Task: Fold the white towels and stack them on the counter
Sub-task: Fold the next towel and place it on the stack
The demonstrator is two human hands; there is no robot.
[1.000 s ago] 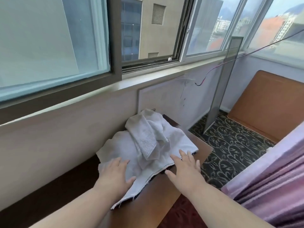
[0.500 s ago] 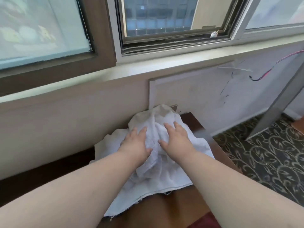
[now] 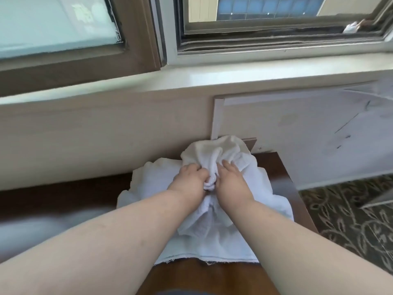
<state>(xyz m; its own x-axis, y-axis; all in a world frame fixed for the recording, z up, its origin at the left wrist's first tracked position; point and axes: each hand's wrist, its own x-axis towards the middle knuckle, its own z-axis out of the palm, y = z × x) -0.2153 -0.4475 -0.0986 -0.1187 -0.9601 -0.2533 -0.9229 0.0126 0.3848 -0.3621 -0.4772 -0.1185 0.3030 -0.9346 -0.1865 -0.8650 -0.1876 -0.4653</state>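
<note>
A crumpled white towel (image 3: 214, 154) lies bunched on top of a flatter white towel (image 3: 212, 245) spread over the dark wooden counter (image 3: 212, 277). My left hand (image 3: 189, 177) and my right hand (image 3: 230, 179) sit side by side on the crumpled towel, both with fingers curled into its folds, gripping the cloth between them. The fingertips are buried in the fabric.
The counter runs along a cream wall under a window sill (image 3: 234, 77). A white panel (image 3: 297, 133) leans against the wall behind the towels. Patterned carpet (image 3: 350, 220) lies to the right past the counter's end (image 3: 297, 201).
Both hands slid forward from the near edge of the flat towel onto the crumpled one, then curled from flat fingers into a grip on it. The view tilted downward.
</note>
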